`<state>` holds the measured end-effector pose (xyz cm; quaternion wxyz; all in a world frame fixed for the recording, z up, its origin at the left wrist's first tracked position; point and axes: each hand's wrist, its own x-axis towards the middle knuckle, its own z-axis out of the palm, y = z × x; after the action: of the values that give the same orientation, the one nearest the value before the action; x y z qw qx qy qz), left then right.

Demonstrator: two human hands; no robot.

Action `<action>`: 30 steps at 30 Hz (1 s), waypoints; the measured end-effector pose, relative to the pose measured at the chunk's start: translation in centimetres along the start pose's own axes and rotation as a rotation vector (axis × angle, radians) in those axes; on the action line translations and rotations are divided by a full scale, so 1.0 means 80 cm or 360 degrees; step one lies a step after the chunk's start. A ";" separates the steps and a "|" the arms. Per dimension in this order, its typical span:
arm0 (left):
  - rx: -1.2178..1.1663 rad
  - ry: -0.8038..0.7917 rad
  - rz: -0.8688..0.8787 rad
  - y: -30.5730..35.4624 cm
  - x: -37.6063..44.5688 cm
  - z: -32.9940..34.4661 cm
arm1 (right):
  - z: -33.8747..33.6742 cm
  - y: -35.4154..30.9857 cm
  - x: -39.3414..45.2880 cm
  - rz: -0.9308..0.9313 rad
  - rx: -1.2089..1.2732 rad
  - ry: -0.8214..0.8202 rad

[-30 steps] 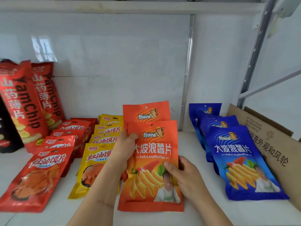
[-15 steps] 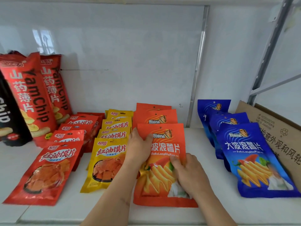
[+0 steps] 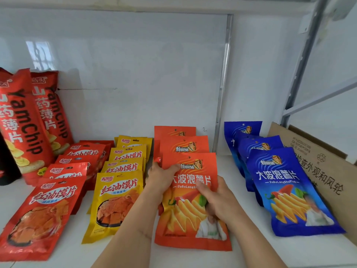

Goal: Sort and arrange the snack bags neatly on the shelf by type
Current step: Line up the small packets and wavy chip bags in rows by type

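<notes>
An orange wavy-chip bag (image 3: 190,223) lies flat at the front of a row of orange bags (image 3: 183,146) on the white shelf (image 3: 251,248). My left hand (image 3: 161,177) grips its upper left edge, thumb on the front. My right hand (image 3: 216,198) rests on the bag's middle, fingers pressing its face. Left of it run a yellow bag row (image 3: 119,200) and a red bag row (image 3: 44,213). A blue bag row (image 3: 287,192) lies to the right.
Tall red YamChip bags (image 3: 25,120) stand at the back left beside a dark bag (image 3: 7,163). A flattened cardboard box (image 3: 316,157) leans at the right behind the blue bags. A metal upright (image 3: 222,97) divides the white back wall.
The orange bag went from held up in both hands to lying flat on the shelf in front of its row. My right hand slid from the bag's lower edge up onto its middle.
</notes>
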<state>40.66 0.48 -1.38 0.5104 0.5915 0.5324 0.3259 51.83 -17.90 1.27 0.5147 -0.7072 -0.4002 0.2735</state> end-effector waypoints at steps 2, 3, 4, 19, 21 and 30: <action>-0.0079 -0.0050 0.0005 0.009 -0.007 0.001 | -0.002 0.008 0.011 -0.0051 -0.0020 0.0024; -0.0139 -0.0087 0.0009 0.022 -0.023 -0.001 | -0.004 0.010 0.014 -0.0057 -0.0020 0.0040; -0.0200 -0.0133 0.0003 0.037 -0.041 -0.001 | -0.006 0.010 0.017 -0.0068 -0.0013 0.0059; -0.0177 -0.0333 0.0145 0.036 -0.056 0.011 | -0.009 0.022 0.030 -0.0061 0.0160 0.0232; -0.0241 -0.0340 0.0137 0.029 -0.056 0.009 | -0.004 0.018 0.024 -0.0050 0.0175 0.0164; -0.0145 -0.0095 0.0294 0.020 -0.060 0.013 | 0.002 0.017 0.038 -0.0103 -0.0097 0.0199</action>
<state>41.09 -4.25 0.64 0.5201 0.6237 0.4447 0.3777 53.66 -15.44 0.00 0.5256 -0.7248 -0.3982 0.1997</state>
